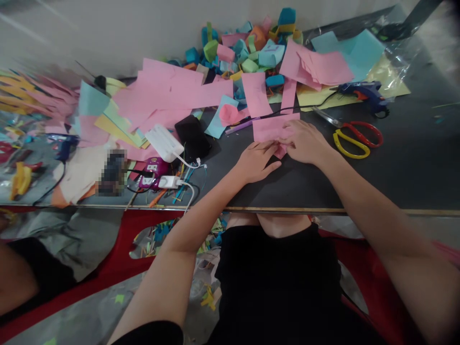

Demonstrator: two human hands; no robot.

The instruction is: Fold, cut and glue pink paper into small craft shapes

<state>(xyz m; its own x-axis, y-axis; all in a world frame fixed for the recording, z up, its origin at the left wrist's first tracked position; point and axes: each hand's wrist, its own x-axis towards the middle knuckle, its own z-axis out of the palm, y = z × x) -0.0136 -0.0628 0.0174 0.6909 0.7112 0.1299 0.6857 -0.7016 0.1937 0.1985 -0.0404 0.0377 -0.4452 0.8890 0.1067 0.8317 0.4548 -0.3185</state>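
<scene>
A pink sheet of paper (264, 128) lies on the dark table in front of me, its near edge folded or creased. My left hand (257, 160) rests on the paper's near edge, fingers stretched out flat and thumb apart. My right hand (304, 141) covers the paper's right side, its fingers bent and closed on the near edge, touching my left fingertips. The part of the paper under the fingers is hidden. To the right of my right hand lie scissors (354, 139) with one red and one yellow handle.
A blue glue gun (366, 93) lies at the right, its cord running behind the paper. Folded paper pieces (247, 48) are heaped at the back. Pink sheets (161, 91), a black phone-like object (193, 136), a white power bank (164, 143) and a purple power strip (154, 172) lie left.
</scene>
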